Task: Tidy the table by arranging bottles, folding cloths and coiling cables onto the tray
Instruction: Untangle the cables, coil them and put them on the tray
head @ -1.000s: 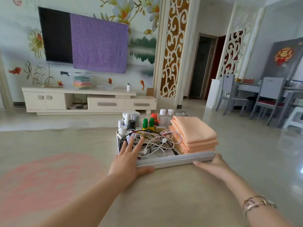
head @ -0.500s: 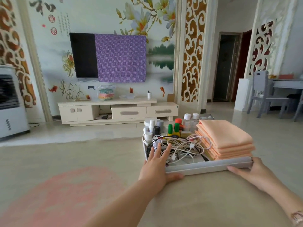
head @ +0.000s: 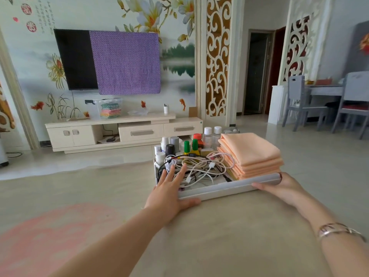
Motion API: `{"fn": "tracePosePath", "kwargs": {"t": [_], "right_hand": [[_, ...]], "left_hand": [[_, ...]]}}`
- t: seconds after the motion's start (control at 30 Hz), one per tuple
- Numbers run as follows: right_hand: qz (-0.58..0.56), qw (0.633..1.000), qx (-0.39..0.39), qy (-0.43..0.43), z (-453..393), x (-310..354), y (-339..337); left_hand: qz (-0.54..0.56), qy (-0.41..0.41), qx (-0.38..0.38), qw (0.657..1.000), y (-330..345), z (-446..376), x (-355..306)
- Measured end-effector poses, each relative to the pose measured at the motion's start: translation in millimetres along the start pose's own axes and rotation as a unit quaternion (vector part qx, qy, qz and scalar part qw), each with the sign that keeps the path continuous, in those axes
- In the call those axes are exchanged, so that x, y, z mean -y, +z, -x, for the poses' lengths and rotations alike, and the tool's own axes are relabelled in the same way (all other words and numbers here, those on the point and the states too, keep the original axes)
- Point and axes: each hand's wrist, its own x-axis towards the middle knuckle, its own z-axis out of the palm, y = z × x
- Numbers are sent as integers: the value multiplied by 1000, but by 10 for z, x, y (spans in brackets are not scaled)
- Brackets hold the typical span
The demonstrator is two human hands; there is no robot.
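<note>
Where the beige table point(head: 229, 236) meets its far edge, a shallow white rectangular tray point(head: 225, 187) is set, and everything is placed relative to it. Inside, at the right, a stack of folded peach cloths point(head: 249, 152) is held; in the middle, a tangle of white, pink and black cables point(head: 199, 166) is contained; along the back, small plastic bottles point(head: 191, 144) with white, green, orange and dark caps are stood upright. The left hand point(head: 169, 192) is laid over the tray's near-left corner, fingers spread on the cables, thumb under the front rim. The right hand point(head: 279, 186) is held at the near-right corner, fingers together, straight along the rim.
</note>
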Motion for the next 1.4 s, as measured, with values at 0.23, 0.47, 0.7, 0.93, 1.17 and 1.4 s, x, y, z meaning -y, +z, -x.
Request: {"fn": "tracePosePath", "kwargs": {"t": [0.23,0.47,0.7,0.93,1.17,1.4], "right_hand": [[24,1000,-10,-8,-72,-62,24],[71,997,-12,-2,-147,-159,12],[57,998,-9,7,-166,-97,30],[10,1000,-17,1,-117,-60,19],[78,996,-17,25,-23,-25,36],[290,952,-98,10,420,156,149]], "left_hand": [[14,-5,9,1000,-26,-63,31],[23,-10,11,1000,-37,-32,5],[10,-27,1,1000,-14,-39,-75],[2,-25,-9,1000,-2,-14,-70],[-6,-24,-7,1000,7,-14,-59],[-8,-48,36,998,-144,83,-147]]}}
